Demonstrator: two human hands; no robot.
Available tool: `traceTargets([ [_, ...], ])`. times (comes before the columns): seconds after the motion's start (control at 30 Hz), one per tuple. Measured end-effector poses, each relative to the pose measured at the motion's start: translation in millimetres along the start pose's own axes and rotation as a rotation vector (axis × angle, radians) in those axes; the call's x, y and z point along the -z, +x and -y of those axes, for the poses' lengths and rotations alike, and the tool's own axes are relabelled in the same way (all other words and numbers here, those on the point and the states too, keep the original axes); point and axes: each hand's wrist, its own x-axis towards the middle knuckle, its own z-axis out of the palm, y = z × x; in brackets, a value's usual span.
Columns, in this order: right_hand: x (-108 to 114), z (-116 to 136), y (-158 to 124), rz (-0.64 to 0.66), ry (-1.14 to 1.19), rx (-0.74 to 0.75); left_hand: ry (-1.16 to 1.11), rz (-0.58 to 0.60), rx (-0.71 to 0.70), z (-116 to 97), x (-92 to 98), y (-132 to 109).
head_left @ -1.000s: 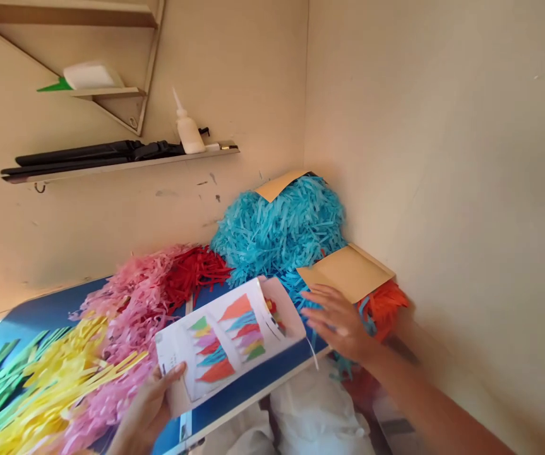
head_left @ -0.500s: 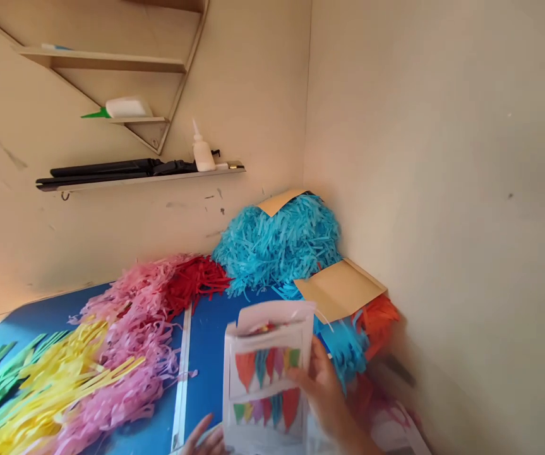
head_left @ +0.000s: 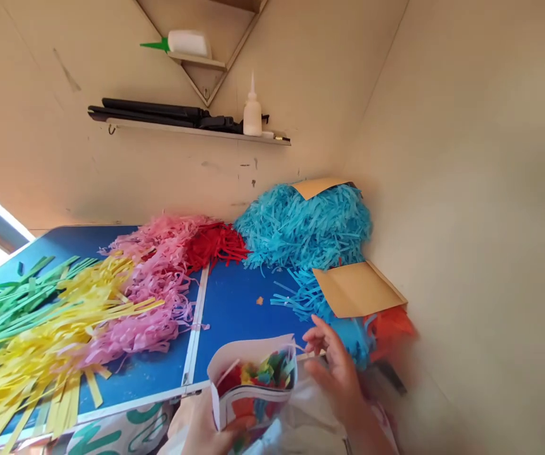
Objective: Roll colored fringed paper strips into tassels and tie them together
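Observation:
A white paper bag (head_left: 237, 351) with an open top is held low in front of me, tilted so its mouth faces up. Multicoloured tissue-paper pieces (head_left: 263, 374) in red, yellow, green and blue lie inside it. My left hand (head_left: 206, 426) grips the bag's lower left side, thumb across the printed front. Just right of the bag's rim, my right hand (head_left: 331, 366) is raised with its fingers apart and slightly bent, holding nothing I can see. A thin pale string shows at the bag's right corner, close to my right fingertips.
On the blue table (head_left: 239, 303) lie green (head_left: 21, 297), yellow (head_left: 87, 303), pink (head_left: 163, 278) and red (head_left: 215, 243) paper strips. A blue fringe pile (head_left: 305, 224) and a brown paper sheet (head_left: 360, 289) are at right. A wall shelf (head_left: 182, 128) holds a white bottle (head_left: 252, 115).
The bag has tipped from upright to mouth-up and moved lower. My right hand has let go of it, and my left hand now grips it. The view has shifted.

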Motion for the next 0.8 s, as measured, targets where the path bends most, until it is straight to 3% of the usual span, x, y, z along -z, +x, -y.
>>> traceTargets([
  [0.13, 8, 27, 29, 0.078, -0.294, 0.252, 0.170, -0.100, -0.157, -11, -8.9, -3],
  [0.3, 2, 54, 37, 0.016, -0.629, 0.597, 0.076, -0.113, -0.139, -14, -20.3, -9],
  [0.4, -5, 79, 43, 0.298, -0.643, 0.721, 0.004, -0.139, -0.120, -22, -27.2, -16],
  [0.47, -8, 96, 52, 0.530, -0.643, 0.714, 0.007, -0.140, -0.132, -27, -28.9, -19],
  [0.53, -5, 105, 61, 0.638, -0.605, 0.667, 0.038, -0.170, -0.151, -28, -26.9, -19],
  [0.57, -2, 106, 64, 0.629, -0.556, 0.641, 0.045, -0.194, -0.158, -26, -24.7, -18],
  [0.63, 4, 95, 62, 0.478, -0.434, 0.548, 0.023, -0.231, -0.156, -21, -18.8, -16],
  [0.73, 0, 58, 42, 0.175, -0.348, 0.324, -0.063, -0.233, -0.140, -13, -10.3, -13],
  [0.8, -10, 36, 24, 0.093, -0.325, 0.283, -0.068, -0.237, -0.158, -12, -6.2, -12],
])
